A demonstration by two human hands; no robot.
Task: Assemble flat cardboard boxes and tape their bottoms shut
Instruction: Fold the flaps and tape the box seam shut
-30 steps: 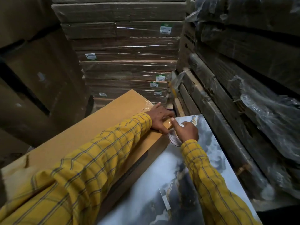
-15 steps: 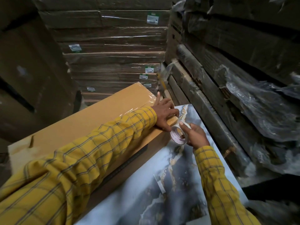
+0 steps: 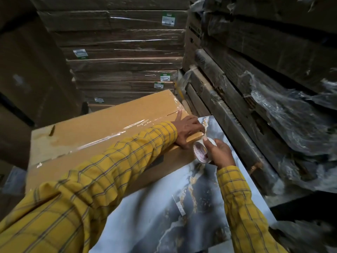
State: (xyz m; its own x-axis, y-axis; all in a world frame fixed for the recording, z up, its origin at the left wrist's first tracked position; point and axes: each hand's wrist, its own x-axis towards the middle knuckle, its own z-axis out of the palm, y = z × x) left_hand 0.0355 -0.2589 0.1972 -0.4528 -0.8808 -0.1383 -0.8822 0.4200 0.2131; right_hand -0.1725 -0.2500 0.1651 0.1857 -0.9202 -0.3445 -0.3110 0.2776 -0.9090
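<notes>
Pressing flat on the far corner of the cardboard box (image 3: 102, 136) with the left hand (image 3: 187, 129), fingers spread, not gripping. Gripping the tape roll (image 3: 200, 152) in the right hand (image 3: 218, 154), fingers curled round it just off the box's end, over the marbled slab (image 3: 164, 207). Best to hold tension, pin the strip at the edge, tear cleanly there.

Left hand (image 3: 187, 129) flat on taped cardboard box (image 3: 102, 130), right hand (image 3: 219, 154) around tape roll (image 3: 200, 152).
</notes>
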